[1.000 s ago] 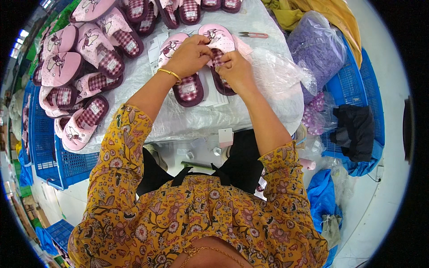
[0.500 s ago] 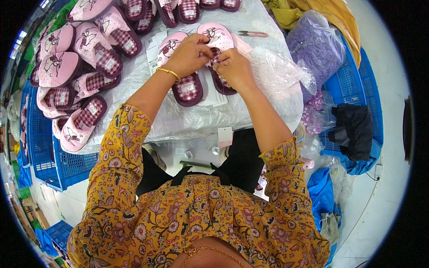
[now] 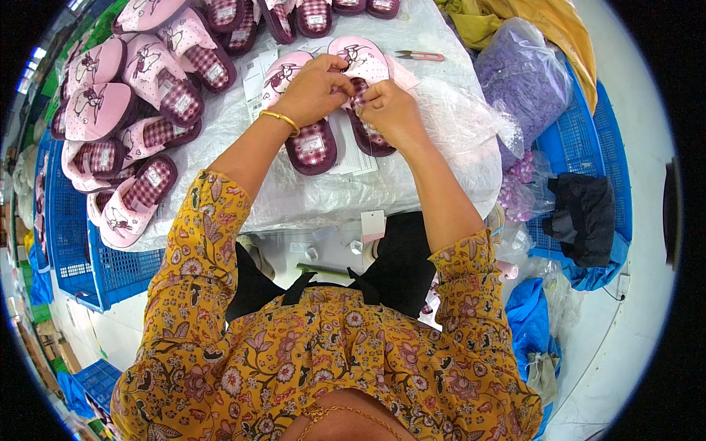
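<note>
A pair of pink slippers with dark red checked insoles lies in front of me on the plastic-covered table. My left hand [image 3: 316, 90] reaches over the left slipper [image 3: 312, 149], its fingers closed at the opening of the right slipper [image 3: 359, 56]. Beside it, my right hand [image 3: 393, 114] is bent in a pinch over that slipper's insole. The fingertips of both hands almost meet there. Whatever small thing they pinch is hidden by the fingers. Printed paper sheets [image 3: 254, 86] lie partly under the pair.
Many more pink slippers [image 3: 98, 112] are heaped at the left and along the back. Small thread snips [image 3: 420, 56] lie behind the pair. Crumpled clear plastic [image 3: 463, 110] covers the table's right part [image 3: 448, 180]. Blue crates [image 3: 129, 268] flank the table; a purple filled bag [image 3: 523, 81] stands right.
My right hand has shifted slightly to the right, its fingers still pinched. The left hand stays at the slipper's opening. The slippers have hardly moved.
</note>
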The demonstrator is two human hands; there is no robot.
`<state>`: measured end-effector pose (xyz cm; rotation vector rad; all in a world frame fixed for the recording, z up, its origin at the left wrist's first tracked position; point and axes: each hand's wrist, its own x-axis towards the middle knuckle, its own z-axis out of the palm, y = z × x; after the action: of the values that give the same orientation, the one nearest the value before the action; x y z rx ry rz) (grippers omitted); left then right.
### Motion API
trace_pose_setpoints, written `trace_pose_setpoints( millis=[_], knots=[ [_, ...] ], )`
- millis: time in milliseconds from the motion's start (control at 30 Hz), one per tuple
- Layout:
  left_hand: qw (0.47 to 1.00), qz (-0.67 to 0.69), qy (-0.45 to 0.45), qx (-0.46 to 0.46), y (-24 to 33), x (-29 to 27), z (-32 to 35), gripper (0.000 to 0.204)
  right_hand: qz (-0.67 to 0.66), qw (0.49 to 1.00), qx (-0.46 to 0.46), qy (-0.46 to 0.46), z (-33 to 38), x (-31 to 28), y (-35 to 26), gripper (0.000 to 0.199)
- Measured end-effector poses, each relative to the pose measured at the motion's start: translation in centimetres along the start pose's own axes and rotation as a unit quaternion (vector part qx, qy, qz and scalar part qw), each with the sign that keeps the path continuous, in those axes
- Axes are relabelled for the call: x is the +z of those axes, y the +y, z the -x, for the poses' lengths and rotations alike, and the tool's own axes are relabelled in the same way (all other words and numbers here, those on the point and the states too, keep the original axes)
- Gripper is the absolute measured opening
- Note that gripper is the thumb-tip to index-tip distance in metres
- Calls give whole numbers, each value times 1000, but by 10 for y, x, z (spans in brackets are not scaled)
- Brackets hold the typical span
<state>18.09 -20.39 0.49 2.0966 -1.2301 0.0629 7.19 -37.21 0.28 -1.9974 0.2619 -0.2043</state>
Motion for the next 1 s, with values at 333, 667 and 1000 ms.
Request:
trace_pose_setpoints(
  millis=[333,667,1000],
  knots=[
    [1000,-6,-2,-3,1,0,0,16,26,999,42,23,1,5,-13,25],
    [999,-25,-19,11,11,-9,-3,9,19,996,75,46,4,7,-18,27],
    [993,-26,107,36,38,-47,3,11,-171,983,64,-7,12,-1,-18,24]
  ],
)
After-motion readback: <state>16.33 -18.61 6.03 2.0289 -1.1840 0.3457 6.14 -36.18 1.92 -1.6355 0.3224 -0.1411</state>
